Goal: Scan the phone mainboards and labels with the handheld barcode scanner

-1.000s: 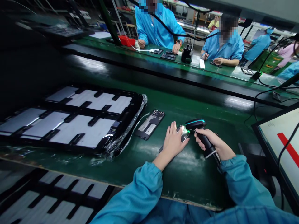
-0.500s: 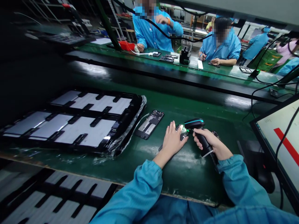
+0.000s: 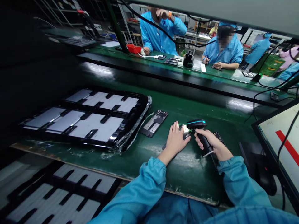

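My left hand (image 3: 176,140) lies flat with fingers stretched over a partly disassembled phone (image 3: 187,135) on the green bench. The hand hides much of that phone; its upper end shows beside the fingers under a bright patch of light with a green spot. My right hand (image 3: 213,143) is wrapped round the handle of a black barcode scanner (image 3: 196,123) with a blue strip on top. The scanner's head points left at the lit end, just above it. A second opened phone (image 3: 154,123) rests left of my left hand. Behind my right hand, another phone (image 3: 219,137) is partly hidden.
A black tray (image 3: 95,113) of silvery-grey panels, edged with clear plastic wrap, stands on the left. More panels lie in a lower tray (image 3: 50,190) below the bench edge. A monitor (image 3: 277,124) flanks the right. Blue-coated co-workers (image 3: 158,34) sit across the bench; cables hang overhead.
The whole view has shifted slightly, so the bench appears a little further right. Both hands keep their places at the phone and scanner. A co-worker's hand has risen towards their head.
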{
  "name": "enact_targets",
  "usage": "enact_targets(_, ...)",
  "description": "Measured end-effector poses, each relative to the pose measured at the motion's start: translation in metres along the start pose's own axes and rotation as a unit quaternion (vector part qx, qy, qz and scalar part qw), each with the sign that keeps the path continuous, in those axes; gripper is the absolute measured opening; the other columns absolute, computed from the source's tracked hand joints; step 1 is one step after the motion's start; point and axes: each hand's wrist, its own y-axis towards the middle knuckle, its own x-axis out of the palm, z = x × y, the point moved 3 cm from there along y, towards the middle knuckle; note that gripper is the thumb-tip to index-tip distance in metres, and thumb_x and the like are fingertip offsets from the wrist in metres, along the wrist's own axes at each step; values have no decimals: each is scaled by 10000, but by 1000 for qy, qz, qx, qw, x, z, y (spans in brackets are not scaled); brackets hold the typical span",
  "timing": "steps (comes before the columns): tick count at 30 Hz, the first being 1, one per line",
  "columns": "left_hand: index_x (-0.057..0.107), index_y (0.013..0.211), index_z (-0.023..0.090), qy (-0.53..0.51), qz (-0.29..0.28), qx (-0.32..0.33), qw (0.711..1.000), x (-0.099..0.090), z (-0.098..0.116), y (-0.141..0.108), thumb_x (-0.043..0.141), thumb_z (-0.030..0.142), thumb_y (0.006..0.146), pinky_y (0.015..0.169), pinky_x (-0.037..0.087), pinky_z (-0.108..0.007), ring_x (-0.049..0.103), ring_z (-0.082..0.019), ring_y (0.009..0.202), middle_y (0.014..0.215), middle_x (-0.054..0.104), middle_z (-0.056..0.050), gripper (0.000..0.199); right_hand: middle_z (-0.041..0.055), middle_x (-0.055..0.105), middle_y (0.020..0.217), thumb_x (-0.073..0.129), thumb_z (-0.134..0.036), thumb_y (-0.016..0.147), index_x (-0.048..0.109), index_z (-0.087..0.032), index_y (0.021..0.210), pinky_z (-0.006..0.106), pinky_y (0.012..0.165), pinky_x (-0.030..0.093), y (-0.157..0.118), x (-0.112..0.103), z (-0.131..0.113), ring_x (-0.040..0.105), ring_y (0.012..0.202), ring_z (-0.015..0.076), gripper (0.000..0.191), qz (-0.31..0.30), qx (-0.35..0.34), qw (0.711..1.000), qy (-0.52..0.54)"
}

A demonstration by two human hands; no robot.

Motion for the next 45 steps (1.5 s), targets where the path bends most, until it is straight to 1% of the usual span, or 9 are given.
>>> enact_targets(5,493,1375,112,-1,2,-3,1000,0,0,-1,591,524,876,1172,278,-531,298,-392,1462,1553,340,-266,655,-33,575,528,692,-457,829,615,-156,787,191,324,436,-2,0,0,505,378,90,314,1,-5,1000,0)
enact_targets(14,497,1372,126,1,11,-2,1000,-1,1,-1,589,528,874,1164,281,-546,311,-384,1457,1544,373,-243,646,-38,565,524,687,-464,832,613,-159,788,192,326,436,-4,3,1,501,379,90,317,1,-10,1000,2)
enact_targets(21,491,1383,113,3,13,-4,1000,1,0,-2,586,529,875,1174,272,-529,308,-385,1459,1547,356,-260,663,-37,576,518,710,-478,810,612,-160,783,193,321,435,-5,2,4,496,368,90,333,11,-17,1000,2)
enact_targets(24,482,1396,127,6,15,-5,1000,2,0,-2,575,537,879,1176,268,-529,303,-376,1463,1551,358,-249,667,-36,577,513,710,-475,811,614,-158,786,195,322,440,-5,2,4,500,369,92,332,9,-20,1000,3)
enact_targets(28,479,1404,114,5,11,-4,1000,3,0,-1,559,545,885,1177,263,-529,304,-379,1463,1551,350,-265,679,-36,578,508,711,-463,810,608,-160,776,198,322,442,-5,5,4,505,366,95,322,4,-23,1000,5)
enact_targets(34,490,1397,107,20,13,1,1000,6,-1,-1,555,525,894,1157,298,-524,335,-390,1446,1536,374,-275,657,-40,576,503,710,-457,797,606,-158,759,204,323,454,-7,8,7,507,369,97,318,5,-24,1000,9)
enact_targets(38,502,1388,86,26,19,12,999,10,-3,0,537,530,903,1144,318,-532,348,-405,1437,1527,376,-294,659,-38,579,505,707,-445,801,603,-161,749,210,321,463,-8,7,12,518,371,104,307,20,-23,1000,5)
enact_targets(42,509,1382,96,29,26,19,999,13,-4,0,538,520,902,1130,343,-540,361,-398,1433,1525,392,-279,641,-32,584,516,660,-410,845,603,-161,758,212,320,468,-10,7,13,530,374,109,270,31,-16,999,-6)
enact_targets(45,518,1369,94,35,34,24,999,12,-5,0,538,514,903,1120,355,-550,372,-402,1426,1517,402,-283,628,-32,584,517,633,-374,865,601,-158,754,207,317,472,-12,6,9,529,374,105,245,32,-11,999,-22)
